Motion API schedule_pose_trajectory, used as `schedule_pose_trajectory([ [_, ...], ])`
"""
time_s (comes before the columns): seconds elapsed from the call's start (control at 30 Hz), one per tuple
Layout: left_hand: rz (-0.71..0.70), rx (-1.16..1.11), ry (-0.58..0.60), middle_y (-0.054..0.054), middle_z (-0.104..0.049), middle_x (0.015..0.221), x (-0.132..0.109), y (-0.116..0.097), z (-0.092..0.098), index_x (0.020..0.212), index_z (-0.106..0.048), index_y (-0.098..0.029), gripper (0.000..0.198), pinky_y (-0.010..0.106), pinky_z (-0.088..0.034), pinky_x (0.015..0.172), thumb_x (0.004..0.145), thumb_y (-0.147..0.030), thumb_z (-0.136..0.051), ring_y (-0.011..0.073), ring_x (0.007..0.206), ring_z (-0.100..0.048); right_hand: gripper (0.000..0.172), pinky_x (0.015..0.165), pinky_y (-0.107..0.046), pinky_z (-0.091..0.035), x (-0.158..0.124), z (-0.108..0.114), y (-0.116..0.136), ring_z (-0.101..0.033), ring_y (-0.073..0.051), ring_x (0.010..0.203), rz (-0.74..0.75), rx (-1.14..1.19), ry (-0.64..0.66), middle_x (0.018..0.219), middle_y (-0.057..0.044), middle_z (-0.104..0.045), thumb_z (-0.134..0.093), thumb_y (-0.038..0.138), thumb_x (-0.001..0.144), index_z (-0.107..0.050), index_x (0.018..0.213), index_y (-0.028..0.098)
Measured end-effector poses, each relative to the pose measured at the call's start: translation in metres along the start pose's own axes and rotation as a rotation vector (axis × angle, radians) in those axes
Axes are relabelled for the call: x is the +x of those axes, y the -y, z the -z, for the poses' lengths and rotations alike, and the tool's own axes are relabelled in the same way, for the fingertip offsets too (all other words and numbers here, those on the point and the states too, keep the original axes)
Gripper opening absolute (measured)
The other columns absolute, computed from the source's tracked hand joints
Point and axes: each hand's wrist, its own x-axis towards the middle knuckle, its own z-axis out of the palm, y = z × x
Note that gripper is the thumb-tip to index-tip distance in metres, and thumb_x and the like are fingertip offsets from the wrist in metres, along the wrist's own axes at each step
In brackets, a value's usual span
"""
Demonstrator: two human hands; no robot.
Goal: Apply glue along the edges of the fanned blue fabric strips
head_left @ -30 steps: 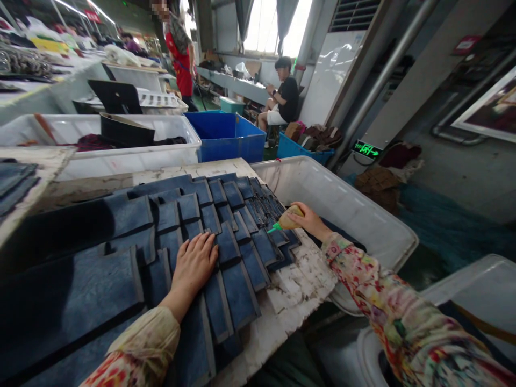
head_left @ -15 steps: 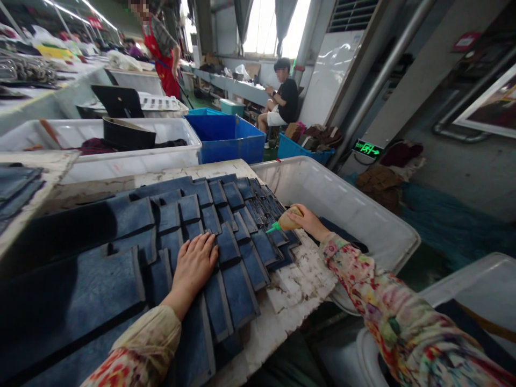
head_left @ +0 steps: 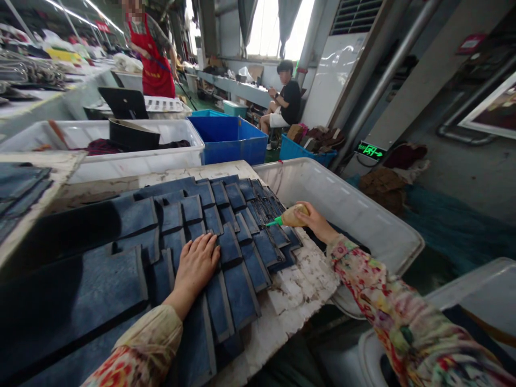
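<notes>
Overlapping rows of dark blue flat pieces (head_left: 237,293) with grey edges cover a worn white board (head_left: 300,285). My left hand (head_left: 199,260) lies flat on the middle of these pieces, fingers stretched out. In my right hand (head_left: 314,219) is a yellowish squeeze bottle (head_left: 293,215) with a green nozzle (head_left: 274,221), my fingers wrapped round its body. The bottle is tipped sideways, and its tip points left, at the small dark glossy strips (head_left: 263,207) on the board's right part. Whether the tip touches them I cannot tell.
A white bin (head_left: 363,215) stands right of the board. Behind it are another white bin (head_left: 177,156) and a blue crate (head_left: 252,148). A blue bin (head_left: 310,153) holds brown pieces. One person in a red apron (head_left: 155,75) stands at the back; another person (head_left: 288,99) sits by a bench.
My right hand has shifted the bottle slightly, and its nozzle now points farther left and higher over the strips. My left hand stays put. The aproned person has turned and moved slightly left.
</notes>
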Motion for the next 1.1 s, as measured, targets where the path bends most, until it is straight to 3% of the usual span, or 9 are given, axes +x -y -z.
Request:
schedule_pose_trajectory([
  [0.07,0.000,0.005,0.005,0.008,-0.052,0.130,0.000,0.000,0.000,0.125,-0.050,-0.018,0.041,0.042,-0.027,0.100,0.091,-0.033,-0.032,0.0248,0.121,-0.044,0.057,0.085,-0.033,-0.045,0.003,-0.012,0.003,-0.055,-0.020,0.094,0.061,-0.078,-0.008,0.100,-0.004,-0.058,-0.064,0.054,0.067,-0.050,0.111,0.021],
  [0.2,-0.004,-0.003,0.016,0.008,-0.052,0.130,0.000,0.000,0.001,0.125,-0.050,-0.017,0.042,0.043,-0.027,0.100,0.091,-0.033,-0.032,0.0250,0.121,-0.044,0.058,0.086,-0.035,-0.044,0.005,-0.028,0.006,-0.054,-0.021,0.094,0.114,-0.150,0.013,0.100,-0.004,-0.056,-0.065,0.052,0.067,-0.048,0.112,0.020],
  [0.57,0.030,-0.086,-0.003,0.008,-0.053,0.130,0.000,-0.001,0.001,0.125,-0.051,-0.020,0.041,0.044,-0.028,0.101,0.090,-0.033,-0.035,0.0255,0.121,-0.045,0.055,0.089,-0.037,-0.043,0.009,-0.035,0.000,-0.054,-0.021,0.096,0.143,-0.227,0.046,0.104,-0.004,-0.055,-0.063,0.049,0.069,-0.047,0.114,0.022],
  [0.93,0.026,-0.046,0.012,0.007,-0.053,0.130,0.001,-0.001,0.002,0.124,-0.051,-0.019,0.040,0.043,-0.028,0.101,0.090,-0.032,-0.036,0.0246,0.121,-0.045,0.053,0.093,-0.039,-0.039,0.058,-0.067,-0.003,-0.051,-0.022,0.101,0.198,-0.290,-0.046,0.108,-0.007,-0.053,-0.060,0.046,0.069,-0.046,0.113,0.020],
  [1.1,0.024,-0.045,0.007,0.007,-0.053,0.130,0.000,0.000,0.000,0.125,-0.051,-0.019,0.040,0.042,-0.028,0.101,0.090,-0.032,-0.036,0.0242,0.121,-0.045,0.051,0.092,-0.038,-0.040,0.062,-0.059,0.001,-0.052,-0.021,0.098,0.228,-0.323,0.021,0.106,-0.006,-0.054,-0.060,0.045,0.070,-0.047,0.113,0.021],
])
